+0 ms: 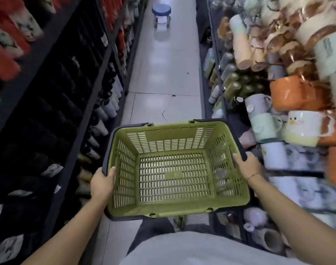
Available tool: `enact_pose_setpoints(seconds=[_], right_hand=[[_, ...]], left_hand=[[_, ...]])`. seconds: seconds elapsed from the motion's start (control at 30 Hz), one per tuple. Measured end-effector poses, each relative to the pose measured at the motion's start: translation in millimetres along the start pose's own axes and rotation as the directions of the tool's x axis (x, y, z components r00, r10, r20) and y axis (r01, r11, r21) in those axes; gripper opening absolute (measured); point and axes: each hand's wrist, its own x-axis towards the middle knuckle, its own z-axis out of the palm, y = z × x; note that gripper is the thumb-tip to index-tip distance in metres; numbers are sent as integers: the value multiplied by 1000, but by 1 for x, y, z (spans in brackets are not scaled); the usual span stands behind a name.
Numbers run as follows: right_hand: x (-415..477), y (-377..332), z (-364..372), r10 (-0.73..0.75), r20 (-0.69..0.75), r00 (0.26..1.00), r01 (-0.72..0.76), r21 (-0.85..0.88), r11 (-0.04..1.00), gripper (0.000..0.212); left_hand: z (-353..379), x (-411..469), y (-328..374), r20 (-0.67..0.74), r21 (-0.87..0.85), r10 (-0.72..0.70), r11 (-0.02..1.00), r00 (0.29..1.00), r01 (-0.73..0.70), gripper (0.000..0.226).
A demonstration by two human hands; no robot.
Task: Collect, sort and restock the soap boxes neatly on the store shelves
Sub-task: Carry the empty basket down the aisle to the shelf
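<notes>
In a narrow shop aisle, held in front of the person's grey shirt (201, 249), sits an olive-green plastic shopping basket (182, 208). It is rectangular with rounded corners, and its floor and walls are moulded in a grid of slots that shows in full. Two dark handles (238, 138) lie folded down along its long sides.

The left hand (103, 183) grasps the left rim, thumb hooked over the edge into the basket and fingers wrapped underneath round the folded handle. The right hand (246, 165) clasps the right rim the same way, thumb inside and fingers curled over the dark handle. A thin thread bracelet (253, 175) circles that wrist.

Glossy pale floor tiles (163, 73) run ahead to a small round stool (161, 11) with a blue padded seat and metal legs. The dark shelving on the left (67, 111) carries blurred black, red and white goods. The shelves on the right hold ceramic mugs, among them a glazed orange mug (289, 92) and a white-and-yellow mug (301, 131) with a small face on it. Whether any of the blurred goods are soap boxes cannot be told.
</notes>
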Motion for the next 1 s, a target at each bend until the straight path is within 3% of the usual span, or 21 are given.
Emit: enact_pose_setpoints(seconds=[0.13, 0.23, 0.37, 0.43, 0.7, 1.0], right_hand=[[90, -64, 2, -55, 3, 998, 55, -6, 998, 67], [159, -105, 12, -46, 19, 999, 47, -69, 996, 47], [249, -165, 30, -61, 17, 998, 61, -44, 997, 40], [288, -196, 36, -18, -2, 1000, 17, -22, 1000, 45], [434, -309, 44, 50, -47, 998, -46, 80, 996, 29], [652, -418, 56, 74, -35, 997, -70, 85, 994, 51]], left_hand=[[24, 70, 62, -14, -25, -2, 1000, 1000, 2, 36], [43, 132, 107, -34, -28, 2, 1000, 999, -3, 35], [66, 222, 176, -21, -39, 16, 999, 1000, -16, 33], [70, 266, 216, 6, -44, 34, 998, 999, -34, 33], [97, 420, 374, 27, -5, 104, 995, 994, -104, 25], [174, 593, 528, 25, 14, 67, 998, 997, -67, 27]])
